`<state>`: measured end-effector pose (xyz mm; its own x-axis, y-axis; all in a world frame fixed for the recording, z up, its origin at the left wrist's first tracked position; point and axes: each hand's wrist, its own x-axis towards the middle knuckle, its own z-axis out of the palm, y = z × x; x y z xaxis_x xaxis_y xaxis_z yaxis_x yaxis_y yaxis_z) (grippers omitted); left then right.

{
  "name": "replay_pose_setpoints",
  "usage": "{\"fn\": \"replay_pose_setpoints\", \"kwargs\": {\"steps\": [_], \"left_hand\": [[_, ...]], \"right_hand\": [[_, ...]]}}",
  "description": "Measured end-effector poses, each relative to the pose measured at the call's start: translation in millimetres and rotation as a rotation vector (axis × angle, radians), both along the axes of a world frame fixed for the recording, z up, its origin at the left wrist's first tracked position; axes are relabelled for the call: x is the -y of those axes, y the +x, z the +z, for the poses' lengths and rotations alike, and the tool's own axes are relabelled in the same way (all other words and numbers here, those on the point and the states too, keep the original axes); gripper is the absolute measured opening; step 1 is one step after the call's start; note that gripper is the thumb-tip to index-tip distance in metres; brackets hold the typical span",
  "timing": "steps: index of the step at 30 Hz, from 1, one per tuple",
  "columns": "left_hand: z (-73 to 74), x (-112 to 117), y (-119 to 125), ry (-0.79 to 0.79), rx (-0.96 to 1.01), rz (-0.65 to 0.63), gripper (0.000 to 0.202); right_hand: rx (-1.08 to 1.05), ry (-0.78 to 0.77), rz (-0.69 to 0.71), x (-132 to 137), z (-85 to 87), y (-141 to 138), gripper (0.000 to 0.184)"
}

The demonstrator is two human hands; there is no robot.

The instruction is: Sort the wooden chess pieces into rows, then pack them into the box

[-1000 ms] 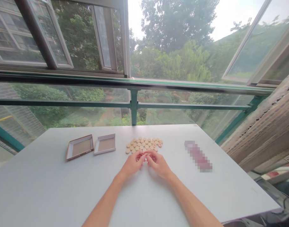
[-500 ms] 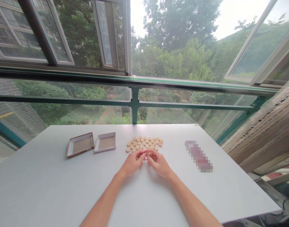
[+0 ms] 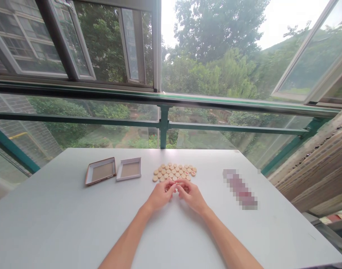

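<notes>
Near the middle of the white table [image 3: 171,231], my left hand [image 3: 160,195] and my right hand [image 3: 193,197] come together with thumbs and fingertips almost meeting. Both hands curl round several small round wooden Chinese chess pieces, partly hidden beneath the fingers. Just beyond the fingertips lies a flat cluster of Chinese chess pieces [image 3: 173,172], packed side by side in rows. Most show plain faces; a couple at the cluster's right side carry red characters.
Left of the pieces, two shallow open box halves lie on the table: a brown-edged one [image 3: 103,172] and a whitish one [image 3: 130,170]. At the right is a long pixelated item [image 3: 241,190]. A green railing [image 3: 164,127] and windows stand behind the table's far edge.
The view has shifted slightly, so everything appears a little further right. A red-marked piece visible between my fingertips before is now mostly covered as my thumbs have drawn closer together.
</notes>
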<state>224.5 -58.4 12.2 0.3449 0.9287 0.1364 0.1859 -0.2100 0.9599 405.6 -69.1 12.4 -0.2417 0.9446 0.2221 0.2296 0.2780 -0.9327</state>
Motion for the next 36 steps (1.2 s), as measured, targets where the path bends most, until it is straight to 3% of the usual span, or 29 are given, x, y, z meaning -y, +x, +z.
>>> {"fn": "replay_pose_setpoints", "kwargs": {"steps": [7,36], "left_hand": [[1.7,0.2,0.6,0.012,-0.016,0.009,0.035],[7.4,1.9,0.3,0.016,-0.036,-0.003,0.035]], "right_hand": [[-0.027,-0.007,-0.002,1.6,5.9,-1.1,0.035],[-0.067,-0.014,-0.012,1.0,0.0,-0.6,0.033]]}}
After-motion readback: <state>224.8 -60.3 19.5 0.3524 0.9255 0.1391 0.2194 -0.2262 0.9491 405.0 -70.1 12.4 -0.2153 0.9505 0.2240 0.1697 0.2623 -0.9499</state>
